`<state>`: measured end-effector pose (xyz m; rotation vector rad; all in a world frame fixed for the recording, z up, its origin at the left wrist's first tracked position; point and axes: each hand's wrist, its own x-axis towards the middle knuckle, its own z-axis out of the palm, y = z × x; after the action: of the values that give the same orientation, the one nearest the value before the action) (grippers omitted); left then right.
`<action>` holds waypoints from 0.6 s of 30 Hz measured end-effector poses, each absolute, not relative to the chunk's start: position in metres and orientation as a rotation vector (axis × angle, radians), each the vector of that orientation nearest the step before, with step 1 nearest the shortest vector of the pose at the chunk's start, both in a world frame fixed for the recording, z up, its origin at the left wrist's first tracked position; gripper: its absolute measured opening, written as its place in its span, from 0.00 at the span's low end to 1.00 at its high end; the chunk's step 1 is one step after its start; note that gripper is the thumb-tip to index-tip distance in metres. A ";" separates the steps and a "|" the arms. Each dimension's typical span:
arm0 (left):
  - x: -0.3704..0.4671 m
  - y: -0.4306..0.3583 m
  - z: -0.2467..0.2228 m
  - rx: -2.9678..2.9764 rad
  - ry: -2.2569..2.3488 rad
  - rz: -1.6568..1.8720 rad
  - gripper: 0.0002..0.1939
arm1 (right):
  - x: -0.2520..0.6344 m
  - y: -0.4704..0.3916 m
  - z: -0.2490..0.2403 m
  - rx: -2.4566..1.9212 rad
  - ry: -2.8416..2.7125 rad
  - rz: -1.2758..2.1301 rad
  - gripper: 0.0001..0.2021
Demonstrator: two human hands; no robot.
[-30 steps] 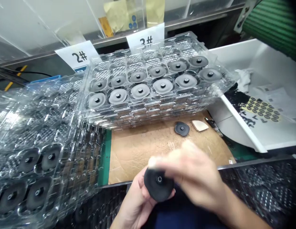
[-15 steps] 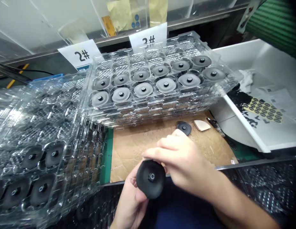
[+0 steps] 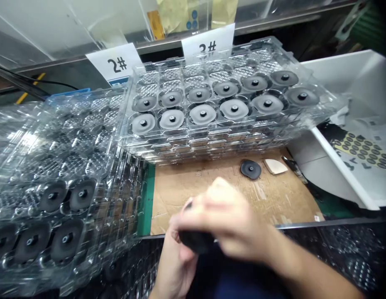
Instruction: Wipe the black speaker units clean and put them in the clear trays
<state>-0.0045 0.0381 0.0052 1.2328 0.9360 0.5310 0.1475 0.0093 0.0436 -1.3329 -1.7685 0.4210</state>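
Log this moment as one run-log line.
Left hand: holding black disc | Right hand: partly covering disc, motion-blurred | On cardboard: second disc, pale wedge

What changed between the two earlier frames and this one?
The right hand, blurred, has moved across the black disc, hiding the hub that showed before. The surroundings sit further right in the picture, so the view has shifted. Unchanged: the left hand keeps hold of the disc; the loose disc and off-white pad lie on the cardboard.

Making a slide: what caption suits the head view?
Left hand holds a black disc, right hand blurred over it, before a clear tray of similar discs.
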 end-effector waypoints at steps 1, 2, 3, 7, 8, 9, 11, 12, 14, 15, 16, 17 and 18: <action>-0.005 0.039 0.005 1.121 0.925 0.582 0.32 | 0.152 0.012 0.034 -1.484 -1.664 0.464 0.13; -0.007 0.039 0.004 0.941 0.903 0.640 0.31 | 0.157 0.012 0.021 -1.631 -1.570 0.494 0.12; -0.008 0.040 0.004 0.749 0.874 0.689 0.31 | 0.160 0.012 0.007 -1.740 -1.507 0.518 0.11; -0.016 0.044 0.001 0.422 0.780 0.749 0.30 | 0.153 -0.007 -0.049 -1.809 -1.544 0.642 0.10; -0.017 0.045 0.000 0.410 0.769 0.749 0.30 | 0.149 -0.012 -0.058 -1.809 -1.551 0.673 0.09; -0.018 0.047 0.000 0.405 0.762 0.748 0.30 | 0.146 -0.016 -0.062 -1.817 -1.545 0.695 0.08; -0.019 0.048 0.000 0.404 0.765 0.749 0.30 | 0.143 -0.019 -0.055 -1.849 -1.497 0.712 0.09; -0.018 0.049 0.001 0.405 0.770 0.749 0.30 | 0.143 -0.017 -0.044 -1.866 -1.451 0.711 0.10; -0.016 0.049 0.004 0.416 0.775 0.744 0.33 | 0.141 -0.010 -0.010 -1.862 -1.351 0.666 0.12; -0.015 0.048 0.006 0.426 0.777 0.735 0.34 | 0.139 -0.006 0.008 -1.808 -1.294 0.625 0.12; -0.014 0.047 0.007 0.428 0.776 0.719 0.34 | 0.135 -0.002 0.026 -1.712 -1.295 0.543 0.12; -0.014 0.046 0.008 0.425 0.768 0.698 0.33 | 0.130 0.002 0.040 -1.600 -1.371 0.483 0.13; -0.014 0.046 0.009 0.418 0.760 0.680 0.31 | 0.125 0.004 0.052 -1.495 -1.452 0.436 0.13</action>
<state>-0.0145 0.0456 0.0087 0.4182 0.7603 0.6796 0.1251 0.0042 0.0520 -1.4945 -1.4516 0.4356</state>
